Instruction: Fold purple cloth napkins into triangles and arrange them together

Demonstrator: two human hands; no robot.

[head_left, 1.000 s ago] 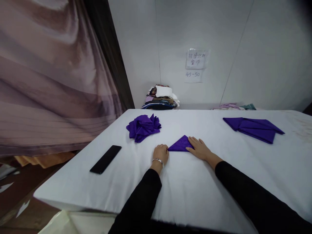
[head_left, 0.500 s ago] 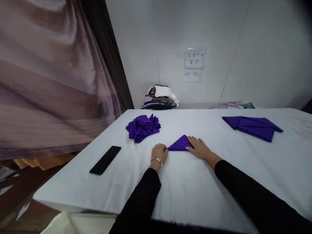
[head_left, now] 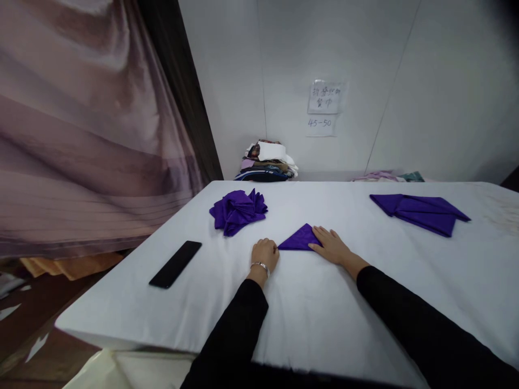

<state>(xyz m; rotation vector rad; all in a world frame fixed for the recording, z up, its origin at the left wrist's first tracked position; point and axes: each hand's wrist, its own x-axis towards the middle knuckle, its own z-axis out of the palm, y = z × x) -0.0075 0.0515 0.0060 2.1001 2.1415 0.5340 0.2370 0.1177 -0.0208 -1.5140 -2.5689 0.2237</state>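
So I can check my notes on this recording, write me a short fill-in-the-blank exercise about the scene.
1. The purple cloth beneath the right hand shows the outline of a ____.
2. A bracelet circles the ____ wrist.
3. The slim rectangular object on the table is ____ in colour.
4. The lower wall sheet reads ____.

Missing words: triangle; left; black; 45-50.

Purple triangular cloth (head_left: 299, 239), plain white tablecloth (head_left: 324, 313).

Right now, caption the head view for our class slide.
Left hand at one corner, right hand flat on a purple cloth triangle.
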